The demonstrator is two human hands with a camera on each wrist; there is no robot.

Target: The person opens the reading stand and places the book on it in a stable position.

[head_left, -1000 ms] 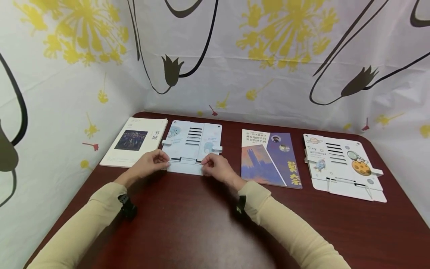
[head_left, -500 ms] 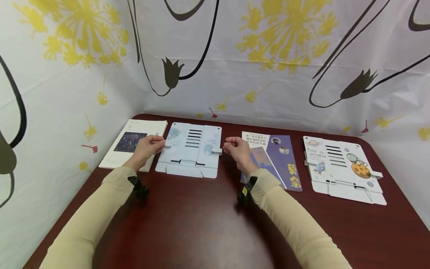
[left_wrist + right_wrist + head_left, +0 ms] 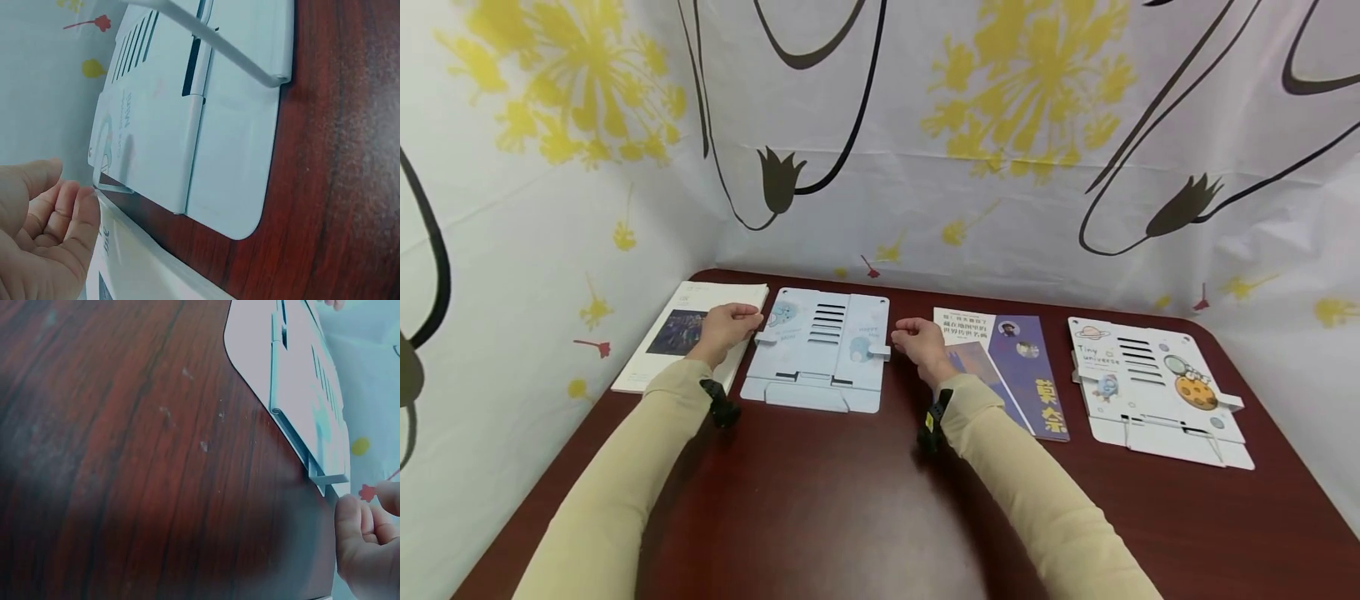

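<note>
A pale blue folding book stand with dark slots lies flat in the head view. My left hand is beside its left edge, close to a small side clip. In the left wrist view the fingers of that hand are loosely bent, thumb apart, with nothing between them. My right hand hovers off the opposite edge, near the right clip. Its thumb and fingers are bent and hold nothing in the right wrist view. A thin bent bar crosses the stand's lower panel.
A cream book lies left of the stand, partly under my left hand. To the right are a purple-and-white book and a second white stand with space drawings. A patterned cloth hangs behind the dark red table.
Both hands have left the stand's lower corners and moved up and outward to its sides, near the clips. Over the last half second they have barely shifted; the head view has tilted slightly up.
</note>
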